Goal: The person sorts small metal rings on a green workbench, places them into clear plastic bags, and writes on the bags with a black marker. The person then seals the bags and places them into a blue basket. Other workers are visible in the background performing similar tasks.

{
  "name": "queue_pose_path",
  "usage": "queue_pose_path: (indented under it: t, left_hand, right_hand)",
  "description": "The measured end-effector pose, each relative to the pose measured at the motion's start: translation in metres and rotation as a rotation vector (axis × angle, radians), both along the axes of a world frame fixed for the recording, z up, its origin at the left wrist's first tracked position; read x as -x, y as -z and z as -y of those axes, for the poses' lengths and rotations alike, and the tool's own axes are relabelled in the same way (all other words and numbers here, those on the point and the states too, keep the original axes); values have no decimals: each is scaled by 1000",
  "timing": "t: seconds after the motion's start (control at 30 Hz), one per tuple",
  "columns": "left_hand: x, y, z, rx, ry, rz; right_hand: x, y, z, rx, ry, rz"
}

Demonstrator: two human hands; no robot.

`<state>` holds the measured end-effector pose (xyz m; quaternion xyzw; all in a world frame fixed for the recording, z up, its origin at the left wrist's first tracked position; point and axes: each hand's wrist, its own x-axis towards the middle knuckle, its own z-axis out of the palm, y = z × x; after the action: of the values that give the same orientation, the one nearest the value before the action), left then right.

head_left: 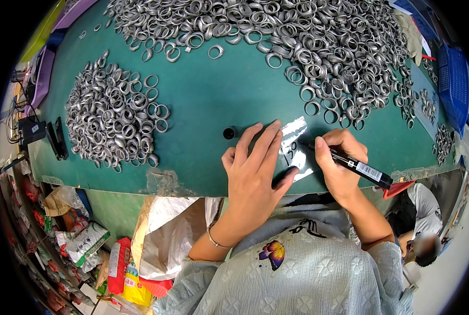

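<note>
My right hand [341, 160] is closed around a black marker pen [368, 170], its tip on a shiny white label sheet [300, 167] that bears black handwriting. Fingers stretched out, my left hand [255, 168] lies flat along the sheet's left edge and presses it to the green table. Just beyond the left fingers stands a small black pen cap [229, 133]. To the left lies a smaller heap of grey metal rings [113, 115]. A much larger heap of similar rings [344, 58] spreads over the far side and the right.
A black stapler [57, 139] sits at the table's left edge. Blue baskets [452, 86] stand at the right, near a clear sheet [424, 100] with more rings. An open white sack [174, 236] and several bags are below the front edge. Another person [423, 226] is at lower right.
</note>
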<state>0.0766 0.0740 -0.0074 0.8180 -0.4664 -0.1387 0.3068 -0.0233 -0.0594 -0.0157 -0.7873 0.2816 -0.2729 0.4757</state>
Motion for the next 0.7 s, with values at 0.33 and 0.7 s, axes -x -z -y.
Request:
queue_pose_path:
  t: [0.33, 0.7]
  left_hand:
    - [0, 0, 0, -7, 2, -6]
    - [-1, -1, 0, -23, 6, -13]
  right_hand:
    - [5, 0, 1, 23, -27, -11]
    - [2, 1, 1, -114, 111, 38]
